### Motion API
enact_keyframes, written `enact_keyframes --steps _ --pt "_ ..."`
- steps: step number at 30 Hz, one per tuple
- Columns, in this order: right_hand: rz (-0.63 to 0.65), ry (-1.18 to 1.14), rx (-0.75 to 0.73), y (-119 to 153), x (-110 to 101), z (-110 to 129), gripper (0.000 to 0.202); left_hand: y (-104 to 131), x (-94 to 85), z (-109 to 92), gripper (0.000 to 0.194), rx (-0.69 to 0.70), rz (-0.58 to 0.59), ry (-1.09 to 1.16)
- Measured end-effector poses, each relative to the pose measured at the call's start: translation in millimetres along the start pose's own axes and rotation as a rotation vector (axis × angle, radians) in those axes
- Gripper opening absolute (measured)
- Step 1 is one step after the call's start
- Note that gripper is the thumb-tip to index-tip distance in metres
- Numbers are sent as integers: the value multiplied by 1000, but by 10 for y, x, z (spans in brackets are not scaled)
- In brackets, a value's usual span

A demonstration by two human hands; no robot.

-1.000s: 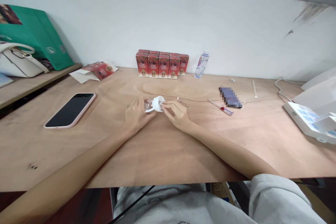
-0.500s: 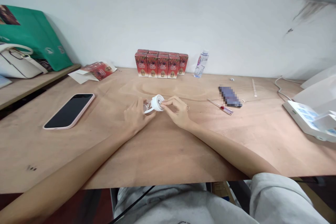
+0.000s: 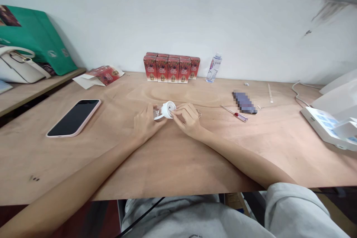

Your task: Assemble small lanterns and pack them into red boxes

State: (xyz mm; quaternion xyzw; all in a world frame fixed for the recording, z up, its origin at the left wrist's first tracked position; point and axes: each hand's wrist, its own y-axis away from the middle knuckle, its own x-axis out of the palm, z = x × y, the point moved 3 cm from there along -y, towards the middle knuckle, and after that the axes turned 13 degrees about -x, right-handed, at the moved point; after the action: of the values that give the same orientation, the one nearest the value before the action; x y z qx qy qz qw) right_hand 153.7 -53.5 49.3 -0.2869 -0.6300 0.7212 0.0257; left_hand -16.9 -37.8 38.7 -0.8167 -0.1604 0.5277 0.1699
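Observation:
My left hand [image 3: 145, 122] is wrapped round a small clear and white object [image 3: 166, 110], low over the middle of the wooden table. Its round white end faces right and has a dark spot inside. The clear part lies partly behind my left fingers. My right hand [image 3: 187, 119] has thumb and forefinger pinched at the rim of the white end; what they hold, if anything, is too small to make out. A small metal loop [image 3: 199, 113] shows just right of my right hand.
Red boxes [image 3: 162, 69] stand by the wall beside a clear bottle [image 3: 214, 67]. A pink-edged phone [image 3: 74, 118] lies left. On the right are a screwdriver [image 3: 240, 116], a blurred dark phone [image 3: 244, 102] and a white power strip [image 3: 329, 126]. Opened packaging [image 3: 102, 76] lies back left.
Both hands and the white object have shifted very slightly to the right. My right fingertips remain at its round end.

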Motion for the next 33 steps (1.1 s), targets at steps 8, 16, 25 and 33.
enact_keyframes --steps 8,16,25,33 --pt "-31 -139 95 -129 -74 54 8 -3 -1 4 45 4 -6 62" --pt "-6 110 87 -134 -72 50 18 20 -7 -35 52 -14 9 -14" --pt "0 -511 501 -182 -34 -216 14 1 -4 -2 49 38 0 59" --pt "-10 -1123 939 -160 89 -109 45 0 -3 45 52 164 -32 379"
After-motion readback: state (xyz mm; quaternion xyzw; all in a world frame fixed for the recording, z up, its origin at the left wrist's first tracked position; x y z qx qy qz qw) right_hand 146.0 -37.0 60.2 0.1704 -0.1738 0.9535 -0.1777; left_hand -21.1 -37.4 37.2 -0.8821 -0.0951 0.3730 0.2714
